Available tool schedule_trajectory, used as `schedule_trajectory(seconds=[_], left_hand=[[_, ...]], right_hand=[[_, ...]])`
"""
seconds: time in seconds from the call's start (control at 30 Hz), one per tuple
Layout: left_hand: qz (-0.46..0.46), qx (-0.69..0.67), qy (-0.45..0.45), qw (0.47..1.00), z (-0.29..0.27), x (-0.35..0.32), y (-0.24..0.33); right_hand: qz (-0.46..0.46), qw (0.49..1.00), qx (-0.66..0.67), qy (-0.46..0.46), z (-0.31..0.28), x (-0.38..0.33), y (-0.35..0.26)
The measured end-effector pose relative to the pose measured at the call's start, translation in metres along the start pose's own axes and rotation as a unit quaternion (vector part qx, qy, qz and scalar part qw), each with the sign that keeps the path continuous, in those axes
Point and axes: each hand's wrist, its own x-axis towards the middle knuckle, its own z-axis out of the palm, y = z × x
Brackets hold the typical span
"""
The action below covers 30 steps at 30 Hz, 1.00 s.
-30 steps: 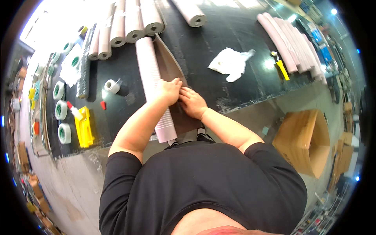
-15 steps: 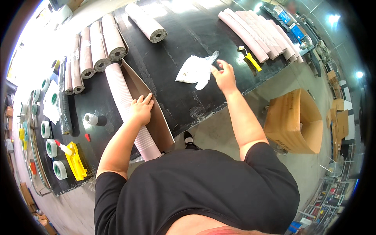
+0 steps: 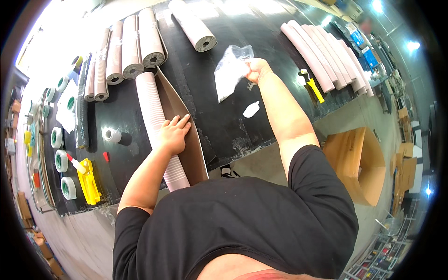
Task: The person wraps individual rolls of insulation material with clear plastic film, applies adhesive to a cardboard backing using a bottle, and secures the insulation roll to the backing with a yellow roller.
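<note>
Ribbed pink hose (image 3: 156, 121) lies lengthwise on our black bench (image 3: 219, 121), its surface ringed with fine corrugations from end to end, and it sits in the fold of a stiff tan sheet (image 3: 186, 135) that curls up beside it like a trough. Our left hand (image 3: 173, 135) lies flat across hose and sheet, fingers spread, pressing rather than clasping. Our right hand (image 3: 257, 70) is up over the middle of the bench, its grip clenched on a clear plastic bag (image 3: 229, 74), thin and crinkled, which hangs down from the fist with a whitish sheen. Just below it a small white blob-shaped piece (image 3: 251, 109) rests on the dark surface.

At the far edge we see grey mats (image 3: 128, 49) rolled tight, their ends showing spirals, and one more roll (image 3: 193, 25) apart. To the right lie pale pink tubes (image 3: 322, 56) side by side, smooth and padded-looking, with a yellow-handled tool (image 3: 315, 88) next to them. On our left stand tape rolls (image 3: 58, 156) and a yellow plastic holder (image 3: 88, 179).
</note>
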Motion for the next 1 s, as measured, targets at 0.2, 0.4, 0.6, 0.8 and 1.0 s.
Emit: schedule_trajectory(seconds=[0.2,0.4,0.6,0.8,1.0], left_hand=[[-0.034,-0.015,-0.004,0.999,0.007,-0.012,-0.007],[-0.027,0.006,-0.011,1.0,0.005,-0.008,-0.004],[-0.029,0.011,-0.033,0.999,0.004,-0.01,-0.003],[-0.033,0.006,-0.033,0.999,0.003,-0.008,-0.003],[-0.041,-0.002,-0.03,0.999,-0.003,-0.007,-0.002]], right_hand=[[-0.1,0.992,-0.059,-0.05,0.086,-0.074,0.038],[-0.521,0.573,-0.616,0.142,0.057,-0.123,0.022],[-0.078,0.392,-0.917,-0.009,0.052,-0.101,0.002],[-0.16,0.573,-0.8,-0.074,0.001,-0.039,0.008],[-0.085,0.809,-0.547,-0.198,-0.009,-0.006,0.034]])
